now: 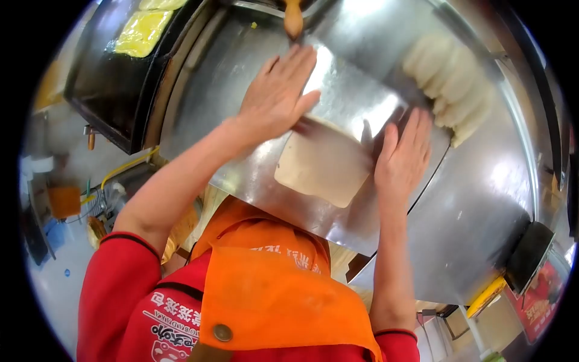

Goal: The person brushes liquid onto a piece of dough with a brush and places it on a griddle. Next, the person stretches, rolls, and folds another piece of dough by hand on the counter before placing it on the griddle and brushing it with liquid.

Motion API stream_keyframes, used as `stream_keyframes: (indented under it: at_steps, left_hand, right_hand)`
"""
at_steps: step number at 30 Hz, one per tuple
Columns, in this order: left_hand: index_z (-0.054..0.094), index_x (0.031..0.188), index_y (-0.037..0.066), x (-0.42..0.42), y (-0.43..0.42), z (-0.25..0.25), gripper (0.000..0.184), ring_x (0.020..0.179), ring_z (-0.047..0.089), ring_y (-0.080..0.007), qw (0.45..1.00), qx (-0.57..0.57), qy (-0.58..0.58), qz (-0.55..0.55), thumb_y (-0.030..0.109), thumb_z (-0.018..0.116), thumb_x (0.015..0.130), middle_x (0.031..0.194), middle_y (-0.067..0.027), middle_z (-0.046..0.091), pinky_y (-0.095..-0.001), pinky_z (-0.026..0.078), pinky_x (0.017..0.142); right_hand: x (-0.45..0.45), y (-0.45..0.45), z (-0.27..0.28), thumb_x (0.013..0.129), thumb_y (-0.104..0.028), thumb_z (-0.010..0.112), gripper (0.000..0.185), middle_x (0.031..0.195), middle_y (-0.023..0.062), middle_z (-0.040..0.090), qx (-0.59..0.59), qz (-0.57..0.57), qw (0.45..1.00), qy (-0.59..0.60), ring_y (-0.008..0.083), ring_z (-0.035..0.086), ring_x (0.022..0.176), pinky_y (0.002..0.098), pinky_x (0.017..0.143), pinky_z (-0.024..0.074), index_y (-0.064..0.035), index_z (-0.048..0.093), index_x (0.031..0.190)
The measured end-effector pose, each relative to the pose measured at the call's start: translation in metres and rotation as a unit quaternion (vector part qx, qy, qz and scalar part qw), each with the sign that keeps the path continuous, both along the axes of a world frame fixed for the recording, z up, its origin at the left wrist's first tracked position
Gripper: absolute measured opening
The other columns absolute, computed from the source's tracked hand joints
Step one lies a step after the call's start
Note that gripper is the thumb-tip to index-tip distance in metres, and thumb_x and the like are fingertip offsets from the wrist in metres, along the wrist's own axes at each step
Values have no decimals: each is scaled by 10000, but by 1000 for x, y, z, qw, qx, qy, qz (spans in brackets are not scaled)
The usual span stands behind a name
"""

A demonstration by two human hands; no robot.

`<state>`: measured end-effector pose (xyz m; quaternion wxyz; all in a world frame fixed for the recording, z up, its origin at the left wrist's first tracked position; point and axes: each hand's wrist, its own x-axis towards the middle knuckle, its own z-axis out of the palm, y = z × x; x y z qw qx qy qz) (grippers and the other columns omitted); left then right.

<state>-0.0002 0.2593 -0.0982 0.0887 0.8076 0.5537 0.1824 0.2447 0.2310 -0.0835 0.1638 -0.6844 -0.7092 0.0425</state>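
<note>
A thin, pale, roughly square sheet of dough lies flat on the steel worktop in front of me. My left hand is just beyond its upper left corner, open, fingers stretched forward and thumb out to the side. To the right of the sheet is my right hand, also open with straight fingers and the thumb apart. Neither hand holds anything. Whether either palm touches the steel, I cannot tell. Past my left fingertips is a wooden handle, perhaps of a rolling pin, cut off by the top edge.
A row of several pale dough pieces lies at the back right, slightly blurred. On the left stands a dark griddle with a yellow, glossy flatbread on it. The worktop's front edge runs close to my orange apron.
</note>
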Motion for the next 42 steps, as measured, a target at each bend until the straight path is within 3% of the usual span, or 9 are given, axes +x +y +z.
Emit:
stream_keyframes:
  at_steps: [7, 10, 14, 19, 25, 30, 33, 39, 42]
  left_hand:
    - [383, 1416, -53, -15, -68, 8, 613, 1371, 366, -384, 999, -21, -12, -36, 311, 489, 935, 1474, -232, 396, -465, 302, 1119]
    - [385, 1407, -60, -7, -24, 0, 622, 1374, 361, -380, 1000, -10, -22, -10, 311, 502, 922, 1469, -235, 400, -462, 280, 1131]
    - [346, 1449, -35, -5, 11, -3, 611, 1364, 367, -393, 998, 16, -59, 9, 298, 469, 952, 1465, -235, 405, -481, 262, 1130]
    - [393, 1403, -52, -13, -62, 9, 629, 1340, 406, -380, 999, 9, -12, -42, 307, 538, 907, 1451, -226, 424, -463, 316, 1119]
    - [360, 1438, -40, 10, 15, 3, 617, 1386, 355, -375, 999, 33, -24, -3, 315, 463, 945, 1477, -210, 407, -469, 260, 1153]
    - [393, 1409, -42, 6, -54, 23, 617, 1359, 370, -395, 995, -29, 51, -86, 328, 508, 929, 1472, -200, 403, -482, 290, 1123]
    - [452, 1362, -37, 3, -61, 28, 609, 1321, 409, -380, 992, -32, 45, -113, 358, 545, 907, 1450, -185, 424, -502, 338, 1085]
    - [358, 1437, -33, 33, -1, 26, 634, 1391, 324, -385, 996, 46, 61, -47, 330, 500, 937, 1503, -190, 366, -527, 260, 1120]
    - [348, 1441, -31, 28, -36, 17, 650, 1408, 297, -381, 996, -19, 88, -16, 363, 488, 944, 1520, -189, 343, -545, 246, 1115]
  right_hand:
    - [-9, -84, 5, 941, -350, 526, 588, 1477, 179, 424, -79, 54, 995, -7, 360, 393, 1367, 524, 1125, 249, -17, 440, 1418]
    - [-6, -30, 4, 937, -319, 550, 576, 1471, 189, 426, -26, 39, 999, 24, 367, 393, 1363, 529, 1119, 259, -8, 443, 1410]
    - [-6, 10, 13, 947, -295, 546, 555, 1474, 208, 410, 14, 40, 999, -30, 373, 384, 1363, 537, 1112, 271, 9, 443, 1399]
    - [-13, -82, 8, 955, -312, 511, 567, 1489, 208, 394, -75, 58, 995, 21, 375, 370, 1373, 544, 1121, 251, 13, 429, 1412]
    - [9, -22, -2, 944, -364, 506, 604, 1482, 200, 408, -1, -13, 999, 40, 366, 367, 1382, 517, 1126, 254, 3, 433, 1419]
    - [2, -98, -2, 962, -328, 466, 574, 1478, 207, 411, -50, 5, 999, 8, 382, 364, 1379, 509, 1131, 252, 21, 424, 1416]
    - [9, -93, -11, 970, -330, 444, 566, 1483, 207, 405, -26, 27, 998, 45, 390, 366, 1375, 512, 1129, 254, 24, 425, 1412]
    - [33, -14, -22, 944, -326, 493, 574, 1480, 201, 411, 46, -28, 997, 57, 390, 374, 1368, 502, 1116, 279, 8, 438, 1407]
    - [31, -34, -15, 929, -331, 525, 589, 1472, 214, 415, 37, 14, 999, -15, 391, 382, 1362, 495, 1112, 289, 8, 442, 1402]
